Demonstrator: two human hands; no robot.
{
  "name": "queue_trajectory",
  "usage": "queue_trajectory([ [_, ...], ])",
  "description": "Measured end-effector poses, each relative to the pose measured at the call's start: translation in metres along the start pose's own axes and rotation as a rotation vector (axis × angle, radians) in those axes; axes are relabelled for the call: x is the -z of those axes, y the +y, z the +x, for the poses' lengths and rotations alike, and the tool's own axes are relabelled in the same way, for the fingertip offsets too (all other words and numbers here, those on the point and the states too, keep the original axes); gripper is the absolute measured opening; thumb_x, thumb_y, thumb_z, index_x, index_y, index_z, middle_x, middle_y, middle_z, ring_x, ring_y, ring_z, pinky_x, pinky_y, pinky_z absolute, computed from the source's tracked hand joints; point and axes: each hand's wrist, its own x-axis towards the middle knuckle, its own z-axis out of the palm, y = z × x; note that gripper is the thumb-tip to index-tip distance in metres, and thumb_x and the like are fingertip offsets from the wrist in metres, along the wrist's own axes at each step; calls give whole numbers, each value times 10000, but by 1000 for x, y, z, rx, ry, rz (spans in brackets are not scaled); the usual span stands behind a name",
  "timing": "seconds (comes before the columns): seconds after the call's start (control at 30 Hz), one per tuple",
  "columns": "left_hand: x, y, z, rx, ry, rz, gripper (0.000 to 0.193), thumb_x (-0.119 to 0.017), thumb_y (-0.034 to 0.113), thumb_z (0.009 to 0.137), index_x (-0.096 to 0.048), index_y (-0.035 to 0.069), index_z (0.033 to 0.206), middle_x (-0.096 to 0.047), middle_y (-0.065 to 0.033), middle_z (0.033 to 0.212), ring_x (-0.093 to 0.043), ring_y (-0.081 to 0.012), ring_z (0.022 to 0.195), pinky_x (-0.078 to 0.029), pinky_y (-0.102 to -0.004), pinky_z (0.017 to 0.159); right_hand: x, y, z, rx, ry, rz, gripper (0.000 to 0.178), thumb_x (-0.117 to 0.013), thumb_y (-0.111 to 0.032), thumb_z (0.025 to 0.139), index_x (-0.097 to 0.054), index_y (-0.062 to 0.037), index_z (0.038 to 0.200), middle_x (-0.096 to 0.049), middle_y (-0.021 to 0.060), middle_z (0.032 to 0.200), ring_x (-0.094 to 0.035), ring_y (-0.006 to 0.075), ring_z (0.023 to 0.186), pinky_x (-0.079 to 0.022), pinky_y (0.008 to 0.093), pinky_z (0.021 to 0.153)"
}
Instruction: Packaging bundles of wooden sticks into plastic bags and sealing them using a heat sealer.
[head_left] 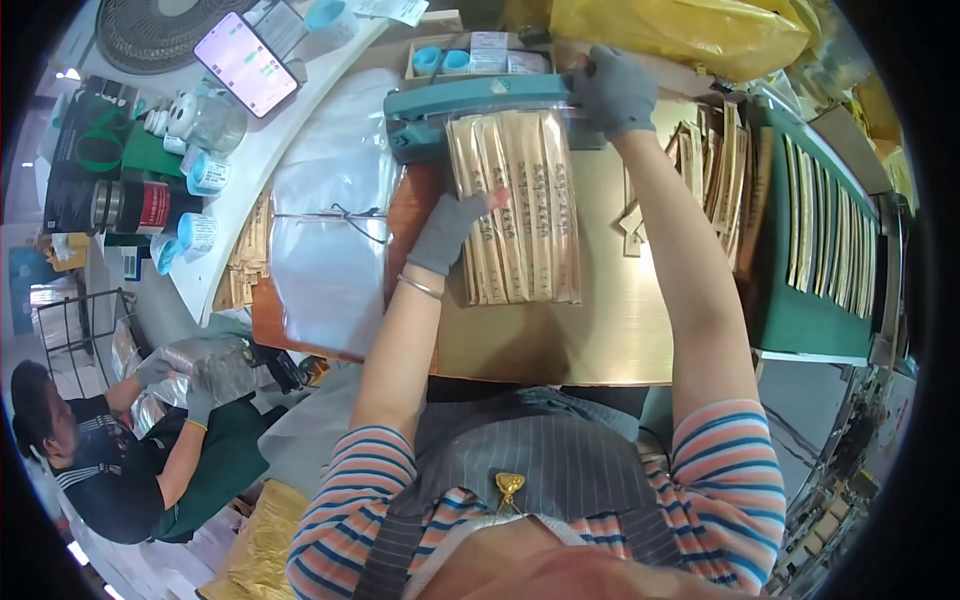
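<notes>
A teal hand-press heat sealer [475, 97] stands across the far side of the work table. My right hand [617, 92], in a grey glove, is closed over the right end of its arm. A clear plastic bag of slim brown paper sleeves [520, 215] lies below the sealer. The bag's top edge runs up to the sealer's bar, which appears lowered. My left hand [448, 232], also gloved in grey with the thumb tip bare, holds the bag's left side. Its thumb lies on top of the sleeves, and the other fingers are mostly hidden.
Clear plastic bags [330, 225], tied with cord, lie left of the sealer. Loose paper sleeves [715, 180] are heaped at the right, beside a green box [815, 300] with a row of sleeves. A phone [245, 63] rests at the far left. A co-worker [120, 450] handles clear plastic lower left.
</notes>
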Motion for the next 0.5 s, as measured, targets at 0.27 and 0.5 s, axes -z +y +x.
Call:
queue_trajectory([
  [0.27,-2,-13,1,-231,-51,-244,439,-716,145,774,-556,-61,1126,-640,-109,1027,-633,-202,905,-519,-307,740,13,4,-10,-66,-80,182,613,-475,-637,803,-587,-85,1042,-611,200,1056,-575,366,1002,-451,448,838],
  [0.5,-11,35,-36,-482,298,731,467,-693,240,817,-528,-23,1166,-594,-162,1135,-560,-200,1036,-428,-316,912,67,187,-100,-538,-66,-87,1230,-675,-715,592,-185,59,1413,-356,320,1367,-342,360,1314,-340,367,1048],
])
